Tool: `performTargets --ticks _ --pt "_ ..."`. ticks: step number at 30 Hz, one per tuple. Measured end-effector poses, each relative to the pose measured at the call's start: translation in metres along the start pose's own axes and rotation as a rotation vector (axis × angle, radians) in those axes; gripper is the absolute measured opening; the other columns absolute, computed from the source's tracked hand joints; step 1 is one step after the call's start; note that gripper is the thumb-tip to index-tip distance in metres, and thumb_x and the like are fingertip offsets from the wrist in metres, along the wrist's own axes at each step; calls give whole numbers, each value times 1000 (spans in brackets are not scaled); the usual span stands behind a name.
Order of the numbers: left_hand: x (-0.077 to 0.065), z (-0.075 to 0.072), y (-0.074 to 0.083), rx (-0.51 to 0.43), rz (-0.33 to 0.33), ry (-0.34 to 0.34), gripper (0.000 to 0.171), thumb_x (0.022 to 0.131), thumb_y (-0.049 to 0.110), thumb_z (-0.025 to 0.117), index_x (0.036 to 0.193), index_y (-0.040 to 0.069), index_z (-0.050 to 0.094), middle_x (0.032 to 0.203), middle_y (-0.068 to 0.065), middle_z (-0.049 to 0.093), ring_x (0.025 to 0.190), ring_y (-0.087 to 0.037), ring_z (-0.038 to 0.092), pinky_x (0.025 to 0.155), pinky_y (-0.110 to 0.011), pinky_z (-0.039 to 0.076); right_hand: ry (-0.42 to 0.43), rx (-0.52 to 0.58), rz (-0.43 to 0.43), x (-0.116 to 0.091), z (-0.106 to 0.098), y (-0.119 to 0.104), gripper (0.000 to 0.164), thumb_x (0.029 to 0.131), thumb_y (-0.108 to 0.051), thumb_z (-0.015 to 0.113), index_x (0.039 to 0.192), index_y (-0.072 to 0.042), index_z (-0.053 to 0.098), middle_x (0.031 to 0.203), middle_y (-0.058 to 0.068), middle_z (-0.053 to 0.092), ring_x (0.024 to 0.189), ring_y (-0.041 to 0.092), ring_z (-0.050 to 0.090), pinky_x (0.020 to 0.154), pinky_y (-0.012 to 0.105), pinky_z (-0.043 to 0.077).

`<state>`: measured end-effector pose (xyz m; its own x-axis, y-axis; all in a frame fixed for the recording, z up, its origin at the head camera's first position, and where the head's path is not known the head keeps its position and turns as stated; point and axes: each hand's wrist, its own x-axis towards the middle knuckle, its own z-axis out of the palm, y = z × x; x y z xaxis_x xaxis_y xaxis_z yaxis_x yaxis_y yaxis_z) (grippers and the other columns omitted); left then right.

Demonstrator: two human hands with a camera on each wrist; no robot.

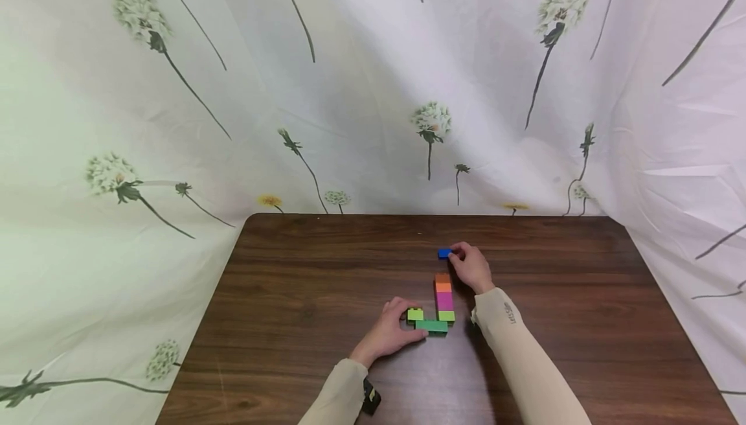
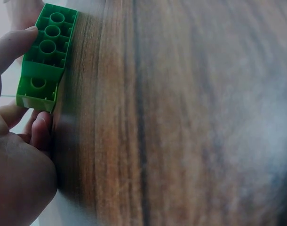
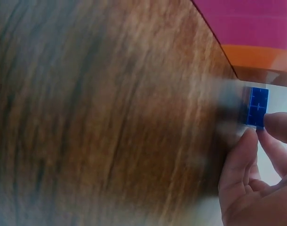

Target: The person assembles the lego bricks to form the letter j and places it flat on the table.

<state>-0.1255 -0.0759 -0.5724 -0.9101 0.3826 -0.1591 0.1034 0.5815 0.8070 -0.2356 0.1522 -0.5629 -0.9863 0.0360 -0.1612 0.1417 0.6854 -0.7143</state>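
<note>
My left hand (image 1: 389, 328) grips the near left corner of some joined bricks, its thumb on the long green brick (image 1: 431, 326) and fingers by a small lime brick (image 1: 415, 315). From the green brick's right end, another lime brick (image 1: 446, 316), a magenta brick (image 1: 444, 300) and an orange brick (image 1: 443, 282) run away from me in a row. In the left wrist view, the green brick's hollow underside (image 2: 48, 46) faces the camera. Beyond the orange end, my right hand (image 1: 473, 269) pinches a small blue brick (image 1: 445, 253) between thumb and fingers.
The dark wood table (image 1: 315, 308) spreads out around both hands. A white curtain with dandelion prints (image 1: 361, 88) hangs behind its far edge and along the sides. A black object (image 1: 371, 397) sits at the left cuff.
</note>
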Motion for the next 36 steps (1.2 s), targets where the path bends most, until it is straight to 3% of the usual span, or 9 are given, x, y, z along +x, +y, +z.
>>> performTargets --ticks 12,20,36 --pt "0 0 0 8 -4 -2 51 84 44 72 127 19 59 117 2 53 110 -16 43 93 -38 43 -1 -21 5 -1 6 4 29 97 -30 56 121 -14 62 100 8 63 88 24 55 77 38 43" --pt "0 0 0 4 3 4 54 84 43 72 129 18 58 116 2 53 106 -14 42 89 -34 42 -1 -15 -36 -3 5 6 28 96 -29 59 118 -12 64 100 9 65 88 23 57 77 40 44" --pt "1 1 1 -2 -20 -3 55 84 43 72 130 19 56 121 2 52 110 -15 43 93 -38 43 -6 7 -31 -6 5 5 27 96 -30 59 117 -14 65 102 8 63 91 24 54 79 40 42"
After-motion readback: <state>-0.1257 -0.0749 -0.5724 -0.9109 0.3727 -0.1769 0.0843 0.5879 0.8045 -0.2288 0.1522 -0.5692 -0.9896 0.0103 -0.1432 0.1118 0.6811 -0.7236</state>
